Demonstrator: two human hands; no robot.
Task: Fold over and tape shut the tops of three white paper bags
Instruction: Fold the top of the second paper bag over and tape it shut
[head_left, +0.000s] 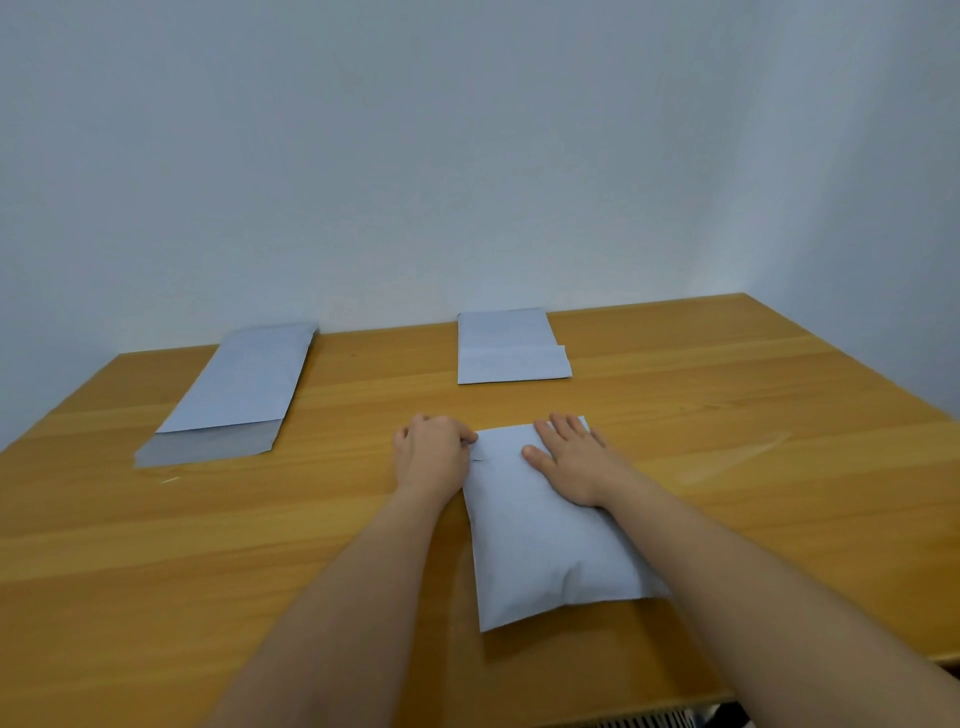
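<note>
On the desk (675, 374), near edge: near bag (540, 545), puffy in the middle, lying flat with its top folded over at the far end.
Far left: left bag (234, 389), long and flat, top not folded, open mouth toward the camera.
Far centre: far bag (509, 348), short, fold across its near end, apparently done; tape there too faint to confirm.
Right of the near bag: clear tape strip (737, 457), lying on the wood, only a glint.
Left hand (431, 457): fingers curled, tips pinching or pressing at the fold's left corner; a small tape tab seems to sit there, cannot tell for sure.
Right hand (571, 462): fingers straight and spread, palm flat on the fold, pinning it down.
Weight: light, probably; thin paper with a soft filling, judging by the pillowed shape.
Stiffness: limp sheet, holds a crease but springs back unless pinned.
Surface: smooth paper on varnished wood, likely to slide under a sideways push.
Fragility: tears at edges, wrinkles under hard pinching.
Where to hold: flat palm on the folded flap, fingertips at the corners; not on the bulge.
Tape handling: sticky, thin, hard to see; best lifted by one end and laid across the flap edge.
Risk: flap lifting once the right hand lets go.
</note>
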